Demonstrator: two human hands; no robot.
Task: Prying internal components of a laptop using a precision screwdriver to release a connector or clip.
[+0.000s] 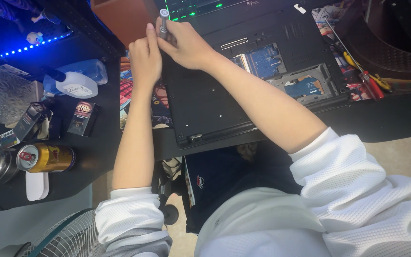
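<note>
White waffle-knit sleeves (pixel 357 185), pushed-up cuffs

- Small dark box (pixel 83 118) with a red-orange front, standing well left of the hands, lower down.
- Gold drink can (pixel 46 158), on its side, farther down-left.
- Black carton (pixel 29 119), beside the box.

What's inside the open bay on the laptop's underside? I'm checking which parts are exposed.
In the open bay of the upturned laptop, blue circuit boards and a silver bracket show. Everything else stays hidden under the black bottom cover.

Black desk (pixel 96 152) bears an upturned laptop (pixel 243 81), a can (pixel 46 158) and small boxes (pixel 83 118).
</note>
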